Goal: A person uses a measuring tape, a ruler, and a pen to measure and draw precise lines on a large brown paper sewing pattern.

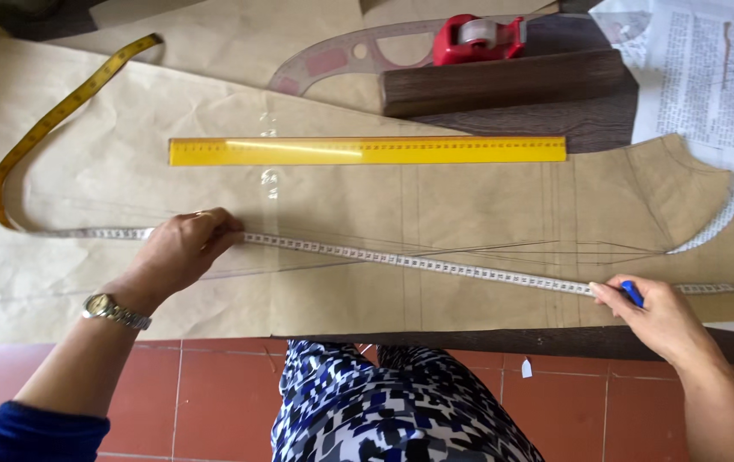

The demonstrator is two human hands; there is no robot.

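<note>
From the head camera, we stand at a table spread with a brown paper pattern point(487, 214), stretching a white measuring tape point(418, 263) slantwise across its pencilled lines. Our left hand point(180, 250) presses the tape flat against the paper, fingers closed down over it; our right hand point(653, 315) pinches the far end while also gripping what appears to be a blue pen point(633, 293), though most of it is hidden. The hands sit well apart. To measure well, we judge the tape should stay taut and flat, following the drawn line without sagging. A yellow ruler point(367, 151) lies above, with a red tape dispenser point(478, 38) beyond.
</note>
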